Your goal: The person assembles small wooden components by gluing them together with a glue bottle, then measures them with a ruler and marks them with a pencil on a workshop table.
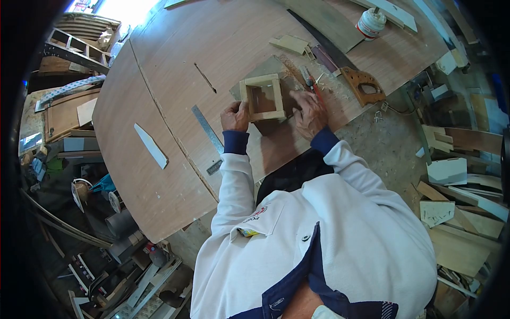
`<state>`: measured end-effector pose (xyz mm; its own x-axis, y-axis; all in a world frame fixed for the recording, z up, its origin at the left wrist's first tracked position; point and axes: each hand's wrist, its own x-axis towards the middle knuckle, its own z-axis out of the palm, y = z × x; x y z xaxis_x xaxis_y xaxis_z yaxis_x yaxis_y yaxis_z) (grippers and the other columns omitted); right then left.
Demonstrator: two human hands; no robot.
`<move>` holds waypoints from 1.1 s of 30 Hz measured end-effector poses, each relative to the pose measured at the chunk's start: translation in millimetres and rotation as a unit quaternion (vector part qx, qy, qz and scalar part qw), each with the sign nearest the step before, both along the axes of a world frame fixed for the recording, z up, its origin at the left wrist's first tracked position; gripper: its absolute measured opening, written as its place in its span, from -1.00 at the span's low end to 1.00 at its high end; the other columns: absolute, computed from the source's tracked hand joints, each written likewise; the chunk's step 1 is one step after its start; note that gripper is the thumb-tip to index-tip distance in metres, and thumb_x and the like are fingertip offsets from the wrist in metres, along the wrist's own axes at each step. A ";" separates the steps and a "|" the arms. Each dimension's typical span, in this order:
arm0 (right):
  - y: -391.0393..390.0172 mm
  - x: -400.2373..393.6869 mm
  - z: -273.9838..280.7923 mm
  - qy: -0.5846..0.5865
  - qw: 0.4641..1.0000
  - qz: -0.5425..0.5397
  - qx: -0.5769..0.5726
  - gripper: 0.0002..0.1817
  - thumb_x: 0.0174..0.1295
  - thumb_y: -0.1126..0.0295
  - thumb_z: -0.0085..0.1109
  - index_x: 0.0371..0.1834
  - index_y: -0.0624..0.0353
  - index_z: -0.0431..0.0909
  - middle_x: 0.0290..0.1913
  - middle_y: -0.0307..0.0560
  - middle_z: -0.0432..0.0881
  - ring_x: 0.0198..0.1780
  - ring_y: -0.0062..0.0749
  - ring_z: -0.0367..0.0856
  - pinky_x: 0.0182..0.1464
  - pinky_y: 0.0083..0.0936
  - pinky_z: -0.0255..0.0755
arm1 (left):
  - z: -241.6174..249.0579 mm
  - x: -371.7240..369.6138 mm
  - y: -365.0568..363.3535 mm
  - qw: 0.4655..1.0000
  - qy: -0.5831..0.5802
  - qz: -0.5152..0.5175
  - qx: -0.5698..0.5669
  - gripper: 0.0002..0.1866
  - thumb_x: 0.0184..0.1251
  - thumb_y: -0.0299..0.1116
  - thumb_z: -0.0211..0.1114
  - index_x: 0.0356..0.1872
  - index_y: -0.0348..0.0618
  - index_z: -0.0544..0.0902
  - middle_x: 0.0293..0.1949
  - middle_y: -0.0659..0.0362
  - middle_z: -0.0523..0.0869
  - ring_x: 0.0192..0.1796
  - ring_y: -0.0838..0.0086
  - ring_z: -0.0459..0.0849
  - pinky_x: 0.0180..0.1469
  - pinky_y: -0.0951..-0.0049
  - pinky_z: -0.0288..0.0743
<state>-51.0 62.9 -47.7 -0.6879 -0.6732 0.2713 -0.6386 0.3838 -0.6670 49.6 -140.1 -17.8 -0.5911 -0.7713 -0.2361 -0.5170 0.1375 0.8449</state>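
A small open wooden frame box (274, 114) stands near the table's front edge. My left hand (235, 116) grips its left side, fingers closed round the edge. To the right of the box, my right hand (309, 114) has its fingers spread, apart from the frame and low over the tabletop. A red-handled tool (309, 80) lies just beyond the right hand, among wood shavings. Further right is a handsaw (364, 86) with a wooden handle. A metal ruler (207, 127) lies to the left of the left hand.
On the wooden table (170, 69) are a thin dark rod (204, 77), a pale pointed offcut (151, 145), a small wooden block (291, 44) and a white glue jar (371, 24). Wood scraps (446, 212) pile up at the right; tools and clutter fill the lower left floor.
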 end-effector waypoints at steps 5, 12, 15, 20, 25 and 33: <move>-20.5 -8.6 15.0 0.019 0.988 -0.089 0.122 -0.21 0.10 0.40 0.07 0.43 0.26 -0.01 0.18 -0.04 0.49 0.28 -0.15 0.35 0.43 -0.08 -0.08 | -11.8 3.1 -6.4 0.999 0.024 0.003 0.032 -0.67 0.19 -0.21 0.30 -0.34 -0.38 0.71 -0.49 0.09 0.72 -0.44 0.49 0.62 -0.31 0.46 0.49; -22.4 -23.0 25.7 -0.088 0.991 -0.020 0.103 -0.24 0.10 0.42 0.03 0.41 0.28 0.02 0.13 -0.03 0.56 0.19 -0.13 0.46 0.45 -0.03 -0.14 | -17.4 2.8 -7.6 1.000 0.021 0.006 0.023 -0.64 0.20 -0.19 0.30 -0.27 -0.38 0.70 -0.41 0.05 0.73 -0.36 0.43 0.66 -0.22 0.43 0.52; -29.7 -27.4 20.1 -0.070 0.995 -0.042 0.065 -0.24 0.08 0.43 0.03 0.41 0.29 0.02 0.10 -0.05 0.58 0.16 -0.15 0.49 0.44 -0.03 -0.10 | -19.3 1.0 -7.7 0.999 0.038 -0.007 0.014 -0.64 0.21 -0.19 0.29 -0.23 -0.37 0.70 -0.39 0.03 0.74 -0.34 0.40 0.67 -0.22 0.42 0.52; -37.4 -52.4 8.8 -0.069 0.995 -0.003 0.071 -0.23 0.11 0.49 0.02 0.44 0.14 -0.03 0.13 -0.11 0.59 0.19 -0.10 0.46 0.45 -0.09 -0.02 | 3.6 -2.6 0.4 0.999 0.011 -0.036 -0.026 -0.65 0.23 -0.18 0.25 -0.21 -0.32 0.70 -0.40 0.03 0.74 -0.35 0.37 0.68 -0.23 0.39 0.52; -34.7 -65.8 0.0 0.011 0.994 0.038 0.099 -0.19 0.08 0.49 0.05 0.46 0.04 -0.03 0.10 -0.20 0.62 0.18 -0.10 0.47 0.46 0.03 -0.10 | 1.3 -5.3 -6.2 0.994 -0.033 -0.052 -0.091 -0.66 0.21 -0.16 0.23 -0.21 -0.25 0.71 -0.39 -0.04 0.74 -0.34 0.23 0.73 -0.24 0.30 0.53; -12.8 -45.9 17.0 0.001 0.996 0.013 0.092 -0.36 0.09 0.45 0.03 0.33 0.08 0.21 -0.15 -0.26 0.71 0.02 -0.17 0.58 0.44 0.09 -0.14 | 22.5 -31.1 -15.2 0.964 -0.068 -0.140 -0.214 -0.69 0.17 -0.25 0.23 -0.13 -0.20 0.67 -0.22 -0.12 0.72 -0.15 0.04 0.69 -0.07 0.22 0.54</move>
<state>-96.9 50.1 -30.7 -0.6693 -0.7289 0.1439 -0.6512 0.4824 -0.5859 18.5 -155.3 4.7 -0.7758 -0.6307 -0.0215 -0.5117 0.6088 0.6062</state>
